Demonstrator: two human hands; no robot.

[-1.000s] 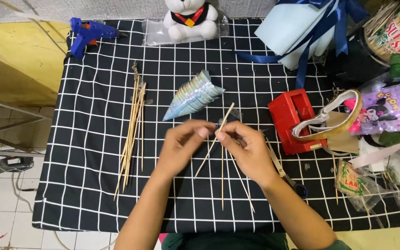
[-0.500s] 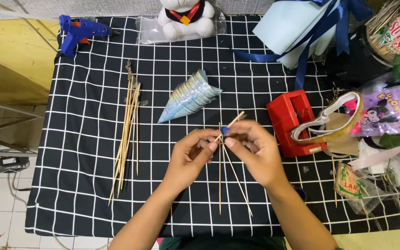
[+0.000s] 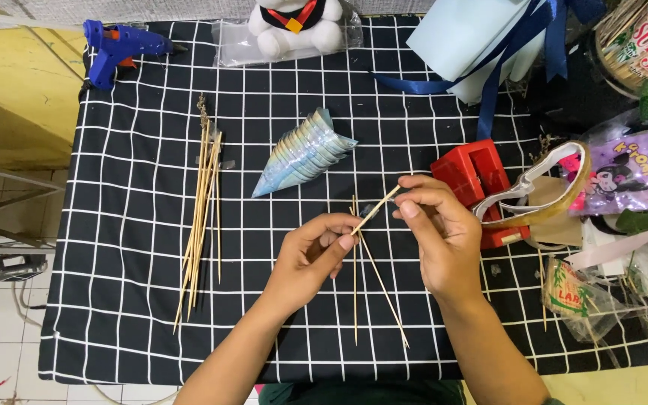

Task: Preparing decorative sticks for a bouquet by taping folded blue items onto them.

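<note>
One skewer (image 3: pixel 375 210) is pinched between the fingers; two more (image 3: pixel 355 285) lie just below them. One glue gun (image 3: pixel 118 49), one plush toy (image 3: pixel 294 22) are counted.

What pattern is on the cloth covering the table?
The cloth is black with a grid of thin white lines, seen in the head view, the only view.

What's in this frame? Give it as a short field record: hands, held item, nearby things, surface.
left hand: pinches the lower part of a bamboo skewer
right hand: grips the skewer's upper end
under hands: two loose skewers lying on the cloth
left side: skewer bundle
centre: stack of paper cones
right: red tape dispenser
far left corner: blue glue gun
surface: black grid tablecloth
</note>
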